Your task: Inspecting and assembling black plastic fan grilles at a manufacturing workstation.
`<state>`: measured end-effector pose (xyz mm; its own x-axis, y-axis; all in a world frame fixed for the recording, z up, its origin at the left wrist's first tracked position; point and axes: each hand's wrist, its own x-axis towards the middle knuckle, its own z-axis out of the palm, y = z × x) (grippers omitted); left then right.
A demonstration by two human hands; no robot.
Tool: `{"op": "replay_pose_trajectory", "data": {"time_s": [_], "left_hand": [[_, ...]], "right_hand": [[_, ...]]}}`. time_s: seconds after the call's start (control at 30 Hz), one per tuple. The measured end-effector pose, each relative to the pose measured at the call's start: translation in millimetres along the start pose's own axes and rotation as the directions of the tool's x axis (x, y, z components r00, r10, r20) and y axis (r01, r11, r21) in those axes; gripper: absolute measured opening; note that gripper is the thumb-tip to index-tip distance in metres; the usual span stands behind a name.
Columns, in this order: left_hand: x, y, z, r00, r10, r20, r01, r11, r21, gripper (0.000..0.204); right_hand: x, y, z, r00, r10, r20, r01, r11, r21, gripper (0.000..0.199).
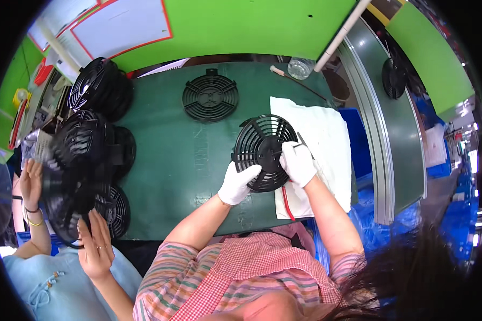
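Left hand (237, 183), white-gloved, gripped the near-left rim of a black round fan (263, 151). Right hand (298, 163), also gloved, was closed on a thin dark tool (296, 143) laid across the fan's right side. Fan sat partly on a white cloth (326, 139), right of centre on the green table (166, 160). Second fan grille (210, 97) lay farther off; stacked fans (91, 144) stood left, beside another person's hands (93, 243).

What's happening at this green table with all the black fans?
A person in white gloves holds a black fan over the green table. The left hand steadies its lower rim, while the right hand presses a thin tool toward the hub. A white cloth lies underneath, and a separate grille lies farther back. To the left, another person's bare hands handle a stack of fans.
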<state>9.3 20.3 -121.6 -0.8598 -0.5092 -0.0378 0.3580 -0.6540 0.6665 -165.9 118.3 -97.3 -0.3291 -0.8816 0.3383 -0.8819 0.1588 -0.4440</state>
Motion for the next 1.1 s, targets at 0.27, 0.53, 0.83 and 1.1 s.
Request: {"op": "replay_pose_trajectory", "data": {"time_s": [0.27,0.53,0.83,1.1], "left_hand": [[-10.0,4.8,11.6,1.0,-0.01,-0.007,0.008,0.985,-0.17,0.029],[-19.5,6.1,10.5,0.984,0.176,-0.029,-0.142,0.868,0.475,0.036],[-12.4,7.9,7.2,0.98,0.161,-0.119,-0.096,0.901,0.424,0.024],[-8.2,54.7,20.1,0.637,0.664,0.392,-0.405,-0.144,0.903,0.039]], "right_hand": [[-11.0,-71.6,-6.5,0.959,-0.066,-0.276,0.032,0.992,-0.126,0.022],[-9.1,-31.4,-1.2,0.814,0.434,0.385,-0.539,0.319,0.78,0.034],[-19.8,-64.2,9.2,0.816,0.57,-0.097,-0.367,0.641,0.674,0.029],[-49.7,-60.3,-34.4,0.91,0.388,-0.146,-0.275,0.828,0.488,0.037]]}}
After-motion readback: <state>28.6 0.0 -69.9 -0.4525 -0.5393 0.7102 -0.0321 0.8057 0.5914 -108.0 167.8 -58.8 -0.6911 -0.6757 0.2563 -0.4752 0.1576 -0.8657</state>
